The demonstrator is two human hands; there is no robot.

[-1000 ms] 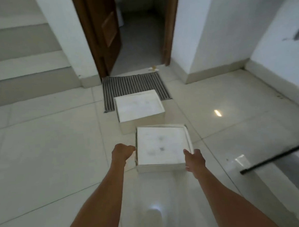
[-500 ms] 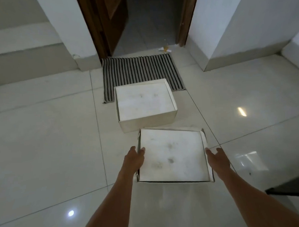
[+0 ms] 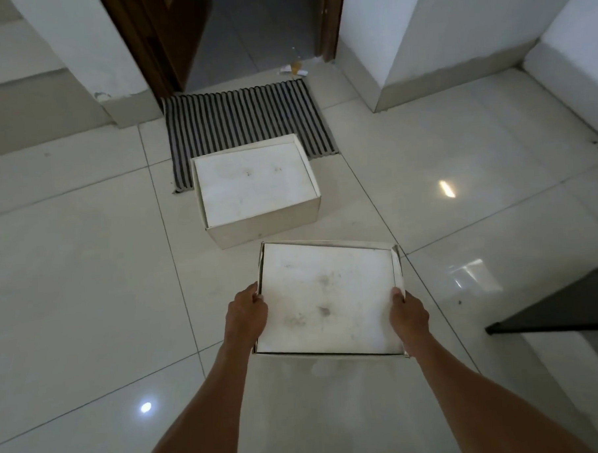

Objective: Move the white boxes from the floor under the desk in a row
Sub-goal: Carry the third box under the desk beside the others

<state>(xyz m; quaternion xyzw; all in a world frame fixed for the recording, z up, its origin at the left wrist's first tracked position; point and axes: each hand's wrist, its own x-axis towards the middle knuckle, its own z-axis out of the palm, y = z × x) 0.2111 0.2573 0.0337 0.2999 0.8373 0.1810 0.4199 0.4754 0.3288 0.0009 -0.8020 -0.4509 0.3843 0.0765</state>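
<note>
Your single head camera looks steeply forward and down at the tiled floor, close above your forearms at frame bottom.

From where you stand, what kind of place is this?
Probably a hallway in a home: a tiled floor, a striped doormat before a wooden door, and steps at the left.

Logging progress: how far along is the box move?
Done: nothing visibly. No box sits under the desk, whose dark edge shows at the right.
In hand: the left hand and right hand grip opposite sides of the near box.
Left: place it under the desk, then fetch the far box, which lies partly on the mat.
</note>
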